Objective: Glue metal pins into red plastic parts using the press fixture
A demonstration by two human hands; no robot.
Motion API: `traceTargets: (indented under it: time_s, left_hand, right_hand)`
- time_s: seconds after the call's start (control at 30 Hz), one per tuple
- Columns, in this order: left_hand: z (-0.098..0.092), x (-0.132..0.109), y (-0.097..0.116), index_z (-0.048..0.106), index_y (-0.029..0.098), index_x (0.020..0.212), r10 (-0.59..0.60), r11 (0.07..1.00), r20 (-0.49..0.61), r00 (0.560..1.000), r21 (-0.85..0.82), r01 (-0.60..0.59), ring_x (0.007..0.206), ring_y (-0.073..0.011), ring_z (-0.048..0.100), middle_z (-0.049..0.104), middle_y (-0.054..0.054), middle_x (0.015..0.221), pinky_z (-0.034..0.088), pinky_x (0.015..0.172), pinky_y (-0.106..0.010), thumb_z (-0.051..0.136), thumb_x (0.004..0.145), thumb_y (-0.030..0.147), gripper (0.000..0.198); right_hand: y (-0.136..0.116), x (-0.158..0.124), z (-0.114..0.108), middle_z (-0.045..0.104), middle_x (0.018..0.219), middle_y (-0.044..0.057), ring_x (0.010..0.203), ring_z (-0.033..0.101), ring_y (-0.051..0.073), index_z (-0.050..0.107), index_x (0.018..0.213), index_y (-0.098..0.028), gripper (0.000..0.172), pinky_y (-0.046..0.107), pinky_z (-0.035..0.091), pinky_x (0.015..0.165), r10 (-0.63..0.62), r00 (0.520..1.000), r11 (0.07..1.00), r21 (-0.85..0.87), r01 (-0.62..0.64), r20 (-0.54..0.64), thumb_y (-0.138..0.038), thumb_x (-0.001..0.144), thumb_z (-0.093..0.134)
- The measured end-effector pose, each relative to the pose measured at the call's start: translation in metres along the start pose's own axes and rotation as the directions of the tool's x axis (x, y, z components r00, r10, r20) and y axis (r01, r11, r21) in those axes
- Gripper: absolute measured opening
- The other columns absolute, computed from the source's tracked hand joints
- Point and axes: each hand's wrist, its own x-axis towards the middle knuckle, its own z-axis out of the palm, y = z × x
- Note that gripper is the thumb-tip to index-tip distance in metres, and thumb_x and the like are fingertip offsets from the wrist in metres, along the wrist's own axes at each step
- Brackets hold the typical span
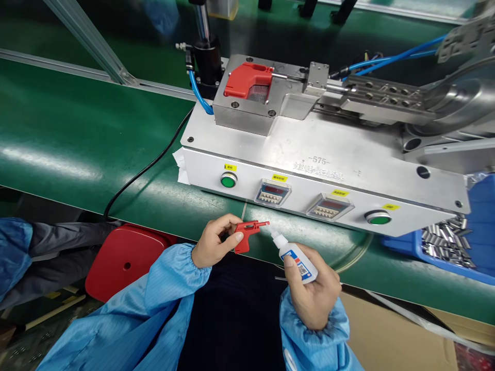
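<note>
Between the thumb and fingers of my left hand [218, 239] is a red plastic pistol-shaped part [244, 238], its thin end pointing right. My right hand [315, 291] grips a white glue bottle [299, 263] with a blue and red label. The bottle is tilted, and its nozzle sits close to the thin end of the red part; whether they touch I cannot tell. Behind my hands stands a press fixture [247, 149] on a white control box. A second red part [247, 81] lies in the metal nest, with a rod meeting its right end.
Green buttons [228, 180] and digital timers [273, 192] line the box front. At right, a blue bin [410, 245] holds several metal cylinders [448, 242]. A red stool [126, 260] and another person's legs [58, 252] are at left. A black cable [149, 167] crosses the green bench [77, 134].
</note>
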Motion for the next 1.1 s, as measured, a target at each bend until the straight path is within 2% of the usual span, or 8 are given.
traceTargets:
  time_s: [0.23, 0.83, 1.1]
  left_hand:
    - [0.0001, 0.0001, -0.0002, 0.070, 0.017, 0.096, -0.021, 1.000, -0.005, 1.000, -0.001, 0.021, 0.055, -0.0134, 0.051, 0.059, 0.001, 0.066, 0.043, 0.055, -0.025, 0.068, 0.096, 0.059, 0.042]
    - [-0.0003, 0.0000, -0.0010, 0.070, 0.017, 0.096, 0.005, 1.000, 0.000, 1.000, -0.002, -0.005, 0.056, -0.0133, 0.052, 0.059, 0.000, 0.066, 0.044, 0.055, -0.025, 0.068, 0.097, 0.056, 0.039]
    - [0.0004, -0.0010, -0.0017, 0.070, 0.017, 0.096, 0.027, 1.000, -0.011, 1.000, 0.002, -0.027, 0.055, -0.0128, 0.050, 0.057, 0.001, 0.065, 0.042, 0.054, -0.024, 0.068, 0.098, 0.052, 0.035]
  right_hand:
    - [0.0014, 0.0001, -0.0024, 0.062, 0.063, 0.000, 0.045, 0.048, 0.012, 0.075, 0.096, -0.017, 0.018, 0.026, 0.045, 0.046, -0.006, 1.000, 1.000, -0.001, 0.006, 0.017, -0.034, 0.097, 0.069]
    - [0.0014, -0.0005, -0.0017, 0.061, 0.062, 0.000, 0.045, 0.049, 0.013, 0.075, 0.096, -0.017, 0.022, 0.027, 0.045, 0.046, 0.002, 1.000, 1.000, -0.004, -0.002, 0.003, -0.037, 0.098, 0.067]
    - [0.0056, 0.0016, 0.0026, 0.062, 0.063, -0.001, 0.044, 0.048, 0.012, 0.075, 0.095, -0.018, 0.017, 0.025, 0.043, 0.044, -0.077, 0.997, 0.996, 0.041, 0.077, -0.013, -0.033, 0.098, 0.068]
